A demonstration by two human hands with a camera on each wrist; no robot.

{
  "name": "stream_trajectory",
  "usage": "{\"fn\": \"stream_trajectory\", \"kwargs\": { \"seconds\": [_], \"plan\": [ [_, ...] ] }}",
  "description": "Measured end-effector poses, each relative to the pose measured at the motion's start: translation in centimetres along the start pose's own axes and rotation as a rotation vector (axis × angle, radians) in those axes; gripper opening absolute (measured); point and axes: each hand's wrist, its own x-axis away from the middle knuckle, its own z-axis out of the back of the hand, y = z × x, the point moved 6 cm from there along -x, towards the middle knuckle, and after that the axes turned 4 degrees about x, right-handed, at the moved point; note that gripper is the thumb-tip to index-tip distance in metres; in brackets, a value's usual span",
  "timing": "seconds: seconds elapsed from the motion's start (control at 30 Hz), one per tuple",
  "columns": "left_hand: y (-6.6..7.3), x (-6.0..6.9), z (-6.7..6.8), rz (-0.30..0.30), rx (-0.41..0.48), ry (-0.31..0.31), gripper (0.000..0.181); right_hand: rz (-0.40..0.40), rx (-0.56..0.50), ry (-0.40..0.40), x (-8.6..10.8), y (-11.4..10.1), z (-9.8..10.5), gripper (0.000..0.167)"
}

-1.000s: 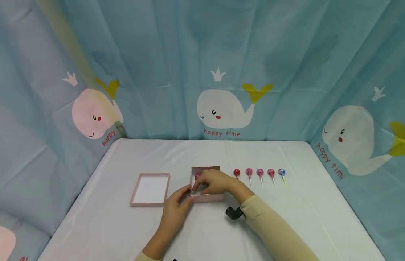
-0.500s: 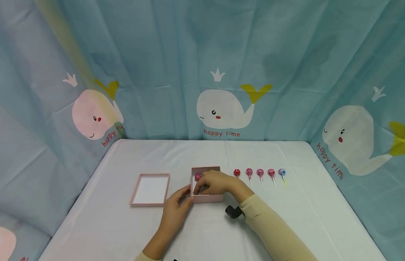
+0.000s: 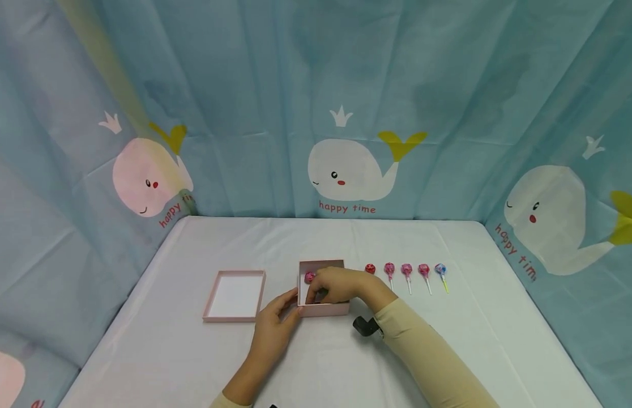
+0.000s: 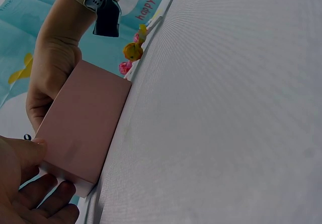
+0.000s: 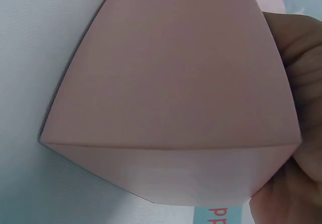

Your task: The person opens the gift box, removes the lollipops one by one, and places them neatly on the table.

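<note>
A pink open box (image 3: 323, 310) stands near the middle of the table. The left hand (image 3: 272, 331) holds its near left corner; in the left wrist view the thumb and fingers (image 4: 54, 198) lie against the box (image 4: 85, 123). The right hand (image 3: 337, 285) reaches down into the box with bent fingers; their tips and anything between them are hidden. A lollipop with a pink head (image 3: 309, 277) lies inside at the left. In the right wrist view the outer walls of the box (image 5: 176, 83) hide the fingers of the right hand (image 5: 299, 83).
A shallow pink lid (image 3: 208, 306) lies left of the box. Right of the box is a row of several lollipops, from a red one (image 3: 370, 268) to a blue one with a yellow stick (image 3: 440, 270). A whale-print curtain (image 3: 244, 170) surrounds the table.
Inside the box, the right hand's fingers have shifted a little to the right, and the pink lollipop head shows more fully. The left hand stays on the corner.
</note>
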Motion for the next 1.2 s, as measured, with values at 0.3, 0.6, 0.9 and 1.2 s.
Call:
{"fn": "stream_trajectory", "kwargs": {
  "seconds": [0.3,0.6,0.9,1.2],
  "plan": [
    [0.1,0.0,-0.1,-0.001,-0.009,-0.001,0.047,-0.026,0.06,0.023,0.1,0.1,-0.1,0.022],
    [-0.1,0.1,-0.2,-0.001,-0.023,-0.008,0.048,0.002,-0.032,0.115,0.4,0.3,0.2,0.02],
    [-0.1,0.2,-0.2,-0.002,-0.052,-0.01,0.049,-0.064,-0.131,0.353,1.7,0.6,3.0,0.018],
    [0.0,0.1,-0.1,0.018,-0.055,-0.001,0.05,-0.081,-0.17,0.589,5.2,0.3,5.8,0.019]
  ]
}}
